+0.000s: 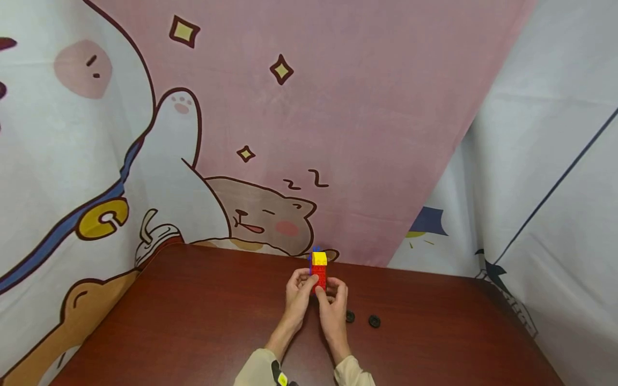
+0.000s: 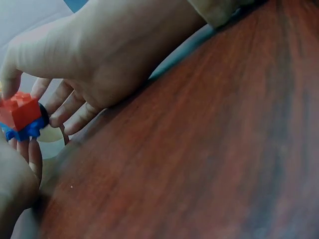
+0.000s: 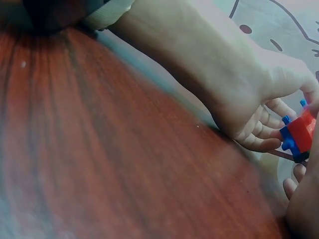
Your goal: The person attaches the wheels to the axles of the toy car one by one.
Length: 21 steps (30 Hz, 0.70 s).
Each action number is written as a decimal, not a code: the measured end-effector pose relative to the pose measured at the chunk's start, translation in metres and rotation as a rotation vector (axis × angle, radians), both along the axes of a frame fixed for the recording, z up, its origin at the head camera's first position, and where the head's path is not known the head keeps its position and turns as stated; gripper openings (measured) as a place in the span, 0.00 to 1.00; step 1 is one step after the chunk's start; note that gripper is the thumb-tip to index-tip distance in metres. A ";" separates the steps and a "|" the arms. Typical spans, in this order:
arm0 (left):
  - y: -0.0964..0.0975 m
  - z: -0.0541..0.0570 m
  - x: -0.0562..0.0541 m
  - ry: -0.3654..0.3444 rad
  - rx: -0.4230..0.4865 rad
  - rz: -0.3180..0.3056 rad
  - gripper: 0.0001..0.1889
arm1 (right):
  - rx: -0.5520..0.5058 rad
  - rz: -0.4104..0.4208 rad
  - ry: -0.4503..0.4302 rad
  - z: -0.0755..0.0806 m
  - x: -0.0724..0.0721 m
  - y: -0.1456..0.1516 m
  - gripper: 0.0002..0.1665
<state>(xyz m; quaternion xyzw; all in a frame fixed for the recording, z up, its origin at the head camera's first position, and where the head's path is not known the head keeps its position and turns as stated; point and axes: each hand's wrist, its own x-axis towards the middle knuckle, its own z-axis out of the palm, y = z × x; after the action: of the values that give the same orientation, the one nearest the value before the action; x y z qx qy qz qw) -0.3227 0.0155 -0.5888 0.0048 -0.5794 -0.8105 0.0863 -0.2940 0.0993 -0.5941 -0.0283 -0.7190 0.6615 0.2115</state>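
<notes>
The person has a pale cream left sleeve (image 1: 256,368) and a matching right sleeve (image 1: 353,371), and on the left one is a black strap (image 1: 276,369) with a bright yellow patch (image 1: 282,379).

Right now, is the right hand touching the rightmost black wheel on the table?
Apart. The head view shows the right hand left of the rightmost black wheel, with bare tabletop between them.

Red, yellow and blue toy-brick build (image 1: 319,271), black toy wheels (image 1: 374,321), reddish-brown wood-grain table (image 1: 203,316), pink-and-white cloth (image 1: 367,118) with cartoon animals and yellow stars, cream sleeves (image 1: 354,372)
</notes>
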 end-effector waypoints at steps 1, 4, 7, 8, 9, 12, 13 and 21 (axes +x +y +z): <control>0.000 0.000 0.000 0.002 0.011 0.009 0.17 | 0.009 0.000 0.002 0.004 0.002 -0.001 0.23; 0.000 0.001 0.000 0.012 0.016 0.023 0.17 | 0.078 -0.006 0.012 0.003 0.002 -0.002 0.25; 0.000 0.000 0.000 0.003 -0.006 0.020 0.17 | 0.175 -0.027 0.006 0.001 0.002 -0.002 0.26; 0.000 0.000 0.000 0.000 -0.018 0.016 0.17 | 0.210 -0.037 0.012 -0.003 0.000 -0.002 0.25; 0.000 0.001 0.000 -0.006 -0.027 0.010 0.16 | 0.238 -0.048 0.009 -0.004 -0.001 -0.002 0.24; -0.002 0.009 0.004 0.002 -0.034 -0.007 0.13 | 0.263 -0.077 -0.013 -0.004 -0.002 -0.003 0.20; -0.004 0.014 0.007 0.007 -0.032 -0.008 0.12 | 0.258 -0.082 -0.026 -0.004 -0.002 -0.004 0.18; -0.010 0.035 0.019 -0.004 -0.059 -0.079 0.16 | 0.113 -0.054 -0.095 0.000 0.001 -0.002 0.14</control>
<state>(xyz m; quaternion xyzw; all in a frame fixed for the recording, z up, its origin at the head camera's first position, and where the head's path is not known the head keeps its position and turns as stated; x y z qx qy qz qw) -0.3032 0.0058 -0.5541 -0.0191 -0.6028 -0.7959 0.0531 -0.2927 0.0971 -0.5943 -0.0672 -0.7632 0.6119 0.1964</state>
